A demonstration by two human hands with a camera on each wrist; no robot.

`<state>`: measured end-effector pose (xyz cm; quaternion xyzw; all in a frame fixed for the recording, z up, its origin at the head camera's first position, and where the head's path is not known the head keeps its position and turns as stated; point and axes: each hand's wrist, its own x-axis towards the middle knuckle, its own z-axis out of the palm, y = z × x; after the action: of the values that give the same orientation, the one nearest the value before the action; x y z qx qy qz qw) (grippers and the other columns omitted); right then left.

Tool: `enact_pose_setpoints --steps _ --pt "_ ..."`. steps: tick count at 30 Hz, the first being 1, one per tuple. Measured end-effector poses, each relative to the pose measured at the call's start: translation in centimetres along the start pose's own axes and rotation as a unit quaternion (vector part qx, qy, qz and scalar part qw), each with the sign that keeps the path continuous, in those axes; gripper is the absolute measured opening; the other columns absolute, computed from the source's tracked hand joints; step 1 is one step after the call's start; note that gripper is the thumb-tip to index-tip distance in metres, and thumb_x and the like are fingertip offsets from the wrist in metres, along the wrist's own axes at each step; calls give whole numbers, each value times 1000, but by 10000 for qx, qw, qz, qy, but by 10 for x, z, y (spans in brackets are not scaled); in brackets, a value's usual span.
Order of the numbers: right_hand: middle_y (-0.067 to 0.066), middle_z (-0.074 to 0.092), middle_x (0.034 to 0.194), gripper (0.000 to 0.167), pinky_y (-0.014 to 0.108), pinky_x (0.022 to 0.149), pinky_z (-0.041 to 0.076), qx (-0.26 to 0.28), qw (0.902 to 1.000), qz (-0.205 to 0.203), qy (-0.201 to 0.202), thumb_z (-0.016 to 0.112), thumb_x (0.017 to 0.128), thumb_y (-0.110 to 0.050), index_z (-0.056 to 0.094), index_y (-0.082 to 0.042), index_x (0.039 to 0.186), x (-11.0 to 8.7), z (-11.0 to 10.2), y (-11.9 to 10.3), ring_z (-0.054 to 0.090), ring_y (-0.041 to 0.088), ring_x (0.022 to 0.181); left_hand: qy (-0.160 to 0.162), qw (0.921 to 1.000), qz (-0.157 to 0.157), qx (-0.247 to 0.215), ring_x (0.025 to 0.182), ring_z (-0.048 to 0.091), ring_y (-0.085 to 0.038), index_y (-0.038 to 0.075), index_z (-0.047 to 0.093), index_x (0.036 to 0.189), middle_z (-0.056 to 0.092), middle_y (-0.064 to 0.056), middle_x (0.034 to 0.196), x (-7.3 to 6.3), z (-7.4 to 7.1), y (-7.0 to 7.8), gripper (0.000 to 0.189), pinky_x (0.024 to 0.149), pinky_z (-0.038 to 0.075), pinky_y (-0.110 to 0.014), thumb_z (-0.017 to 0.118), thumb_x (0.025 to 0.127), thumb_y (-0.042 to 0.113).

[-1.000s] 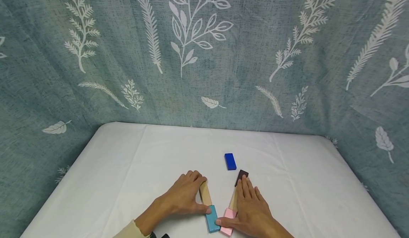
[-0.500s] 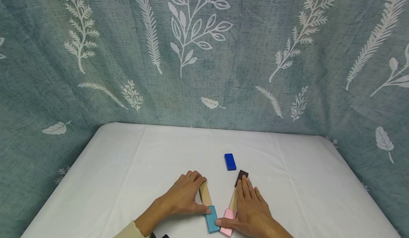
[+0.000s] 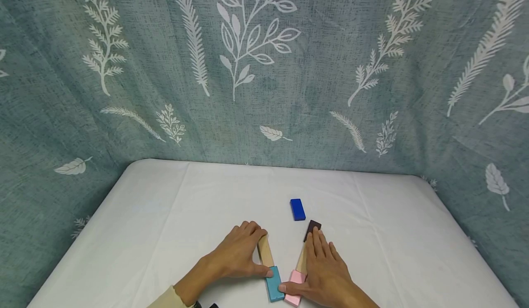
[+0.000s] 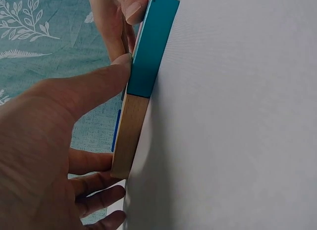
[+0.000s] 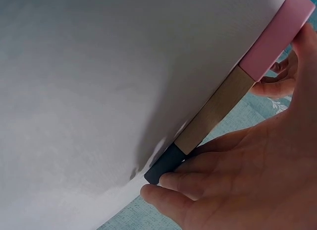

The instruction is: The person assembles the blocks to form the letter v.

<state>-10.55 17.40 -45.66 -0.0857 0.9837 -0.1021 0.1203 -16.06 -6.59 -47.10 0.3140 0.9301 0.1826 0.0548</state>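
My left hand (image 3: 241,251) lies over the left pair of blocks. Its thumb touches a teal block (image 3: 274,286), and its fingertips touch the far end of a plain wooden block (image 3: 266,251). Teal and wood lie end to end, as the left wrist view also shows. On the right, my right hand (image 3: 328,271) lies with fingers extended along a second row: a pink block (image 3: 295,288), a wooden block (image 5: 215,109) and a dark brown block (image 3: 312,227). The right thumb touches the teal block's near end, beside the pink one. Together the rows form a V.
A blue block (image 3: 298,209) lies alone beyond the dark brown block. White cloth covers the table (image 3: 165,207). A teal-green leaf-patterned curtain (image 3: 264,115) stands behind and at both sides. Small black objects (image 3: 213,305) show at the bottom edge.
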Motion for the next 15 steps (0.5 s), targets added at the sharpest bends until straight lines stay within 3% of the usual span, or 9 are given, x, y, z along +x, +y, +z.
enact_pose_setpoints --steps 15 --pt "33 14 162 148 61 117 16 -34 10000 -61 -26 51 62 -98 22 13 154 -1 -1 1 15 43 151 61 9998 116 -119 115 47 -18 9 55 141 53 -1 125 -1 -2 -2 93 103 41 -41 72 77 73"
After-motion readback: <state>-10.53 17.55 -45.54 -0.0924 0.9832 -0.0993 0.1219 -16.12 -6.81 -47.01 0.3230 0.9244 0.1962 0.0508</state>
